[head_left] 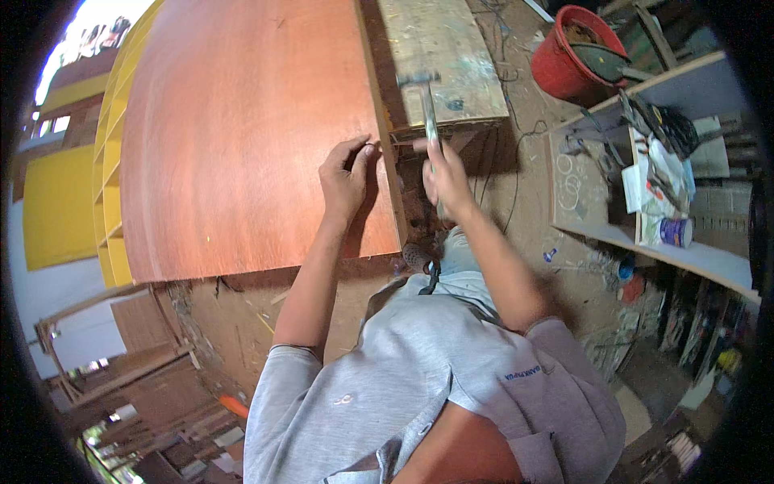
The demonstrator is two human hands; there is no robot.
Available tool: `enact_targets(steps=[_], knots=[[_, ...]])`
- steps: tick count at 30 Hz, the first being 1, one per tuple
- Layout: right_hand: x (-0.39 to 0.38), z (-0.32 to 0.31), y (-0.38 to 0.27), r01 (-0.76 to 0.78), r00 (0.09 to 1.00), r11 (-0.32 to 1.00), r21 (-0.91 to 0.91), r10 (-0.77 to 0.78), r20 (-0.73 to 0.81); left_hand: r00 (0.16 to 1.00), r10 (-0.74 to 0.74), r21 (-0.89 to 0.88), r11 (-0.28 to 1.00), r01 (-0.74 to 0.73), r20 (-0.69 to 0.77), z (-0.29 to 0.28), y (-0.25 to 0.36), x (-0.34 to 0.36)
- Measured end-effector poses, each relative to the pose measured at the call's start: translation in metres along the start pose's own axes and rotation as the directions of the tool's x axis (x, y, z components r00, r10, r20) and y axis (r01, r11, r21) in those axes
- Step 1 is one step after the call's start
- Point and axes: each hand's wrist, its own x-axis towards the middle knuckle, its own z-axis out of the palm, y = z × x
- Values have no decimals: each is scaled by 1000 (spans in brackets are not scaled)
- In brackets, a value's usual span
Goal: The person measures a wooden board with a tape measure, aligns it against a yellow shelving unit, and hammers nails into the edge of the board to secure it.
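Observation:
My right hand (448, 181) grips a hammer (430, 117) by its handle. The hammer's metal head is raised beyond the hand, over the side of a pale board. At the right edge of a large reddish-brown wooden panel (258, 137), my left hand (347, 179) is closed in a pinch. Between its thumb and finger is a small thin piece that looks like a nail, mostly hidden by the fingertips. Apart from the fingers, the hammer head hangs to their upper right. Some motion blur softens my right hand.
A paint-stained board (451, 60) lies right of the panel, and yellow slats (113, 161) line its left side. Farther right stand a red bucket (568, 56) and an open wooden shelf unit (588, 206) holding bags and a purple can (676, 233). Cables (520, 149) cross the floor.

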Motion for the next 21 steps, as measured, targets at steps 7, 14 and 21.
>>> enact_targets(steps=[7,14,21], knots=[[-83,10,107,-169,980,971,169,184,-79,969,-232,-346,919,189,-86,15,-15,11],[-84,7,88,-187,981,981,55,189,-43,984,-167,-189,970,153,-61,17,-26,13],[-89,-14,83,-148,985,989,23,149,-88,985,-150,-99,985,141,-85,22,-17,11]])
